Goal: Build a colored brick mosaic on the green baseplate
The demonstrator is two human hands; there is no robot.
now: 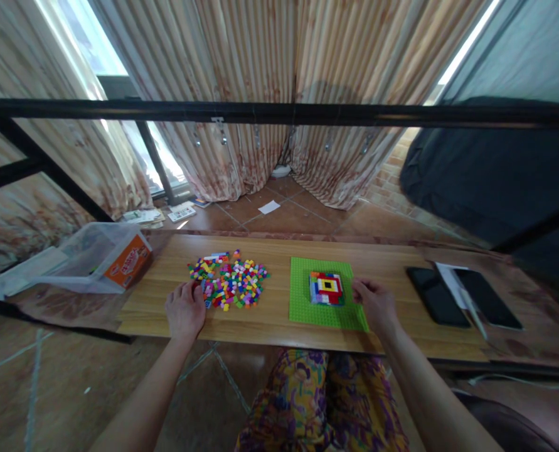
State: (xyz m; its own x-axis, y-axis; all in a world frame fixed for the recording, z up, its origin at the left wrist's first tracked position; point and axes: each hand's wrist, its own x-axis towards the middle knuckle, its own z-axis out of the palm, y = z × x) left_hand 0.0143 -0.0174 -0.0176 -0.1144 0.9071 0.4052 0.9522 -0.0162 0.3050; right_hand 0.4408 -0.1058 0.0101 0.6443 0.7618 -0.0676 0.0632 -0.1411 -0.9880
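Note:
My left hand (186,309) rests on the board at the left edge of a spread pile of small colourful toy bricks (234,285), its fingers loosely bent and apart, with bricks beside the fingertips. My right hand (376,304) is over the right edge of a green baseplate (302,312), thumb and fingertips pinched together; anything between them is too small to make out. Near the middle of the baseplate sits a square build of toy bricks (326,288), with red, white, yellow and blue rings around a dark centre.
A clear plastic box (79,263) with an orange label stands to the left of the wooden board (274,333). Two dark phone-like or tablet-like devices (436,297), a white sheet and a pen (473,314) lie at right. A black bar (279,113) crosses beyond the table.

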